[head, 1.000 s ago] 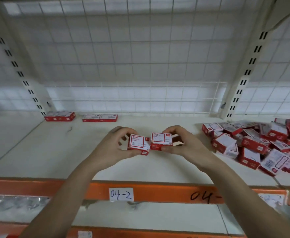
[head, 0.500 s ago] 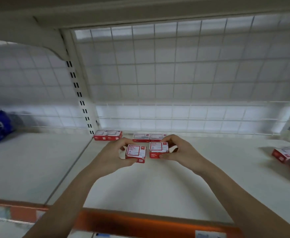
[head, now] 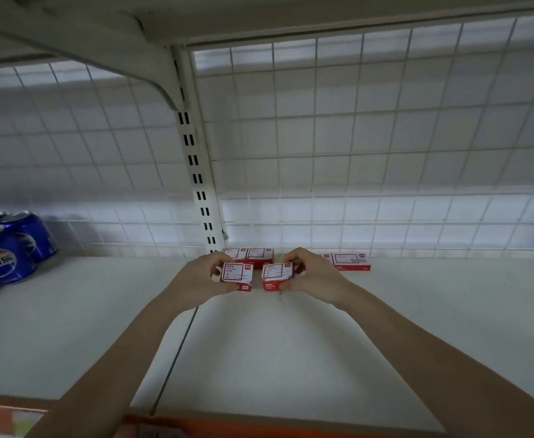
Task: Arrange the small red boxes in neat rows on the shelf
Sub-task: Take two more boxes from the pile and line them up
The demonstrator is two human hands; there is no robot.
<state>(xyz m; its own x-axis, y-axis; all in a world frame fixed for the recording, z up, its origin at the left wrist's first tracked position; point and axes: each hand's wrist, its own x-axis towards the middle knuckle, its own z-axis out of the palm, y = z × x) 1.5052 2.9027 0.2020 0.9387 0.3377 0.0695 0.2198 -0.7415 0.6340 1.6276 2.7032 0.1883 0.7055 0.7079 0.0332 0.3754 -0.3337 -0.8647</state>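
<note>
White shelf (head: 385, 327) lay beneath; your left hand (head: 200, 276) and right hand (head: 314, 275) each gripped a red box (head: 237, 275) before the back row (head: 253, 255); set them flush against it.

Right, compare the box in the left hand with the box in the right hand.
The left-hand box is gripped by the left hand from its left side; the right-hand box is gripped by the right hand from its right side. The left-hand box tilts slightly clockwise, while the right-hand box tilts slightly the other way. Both are small red boxes with white labels facing up, apart from each other.
</note>
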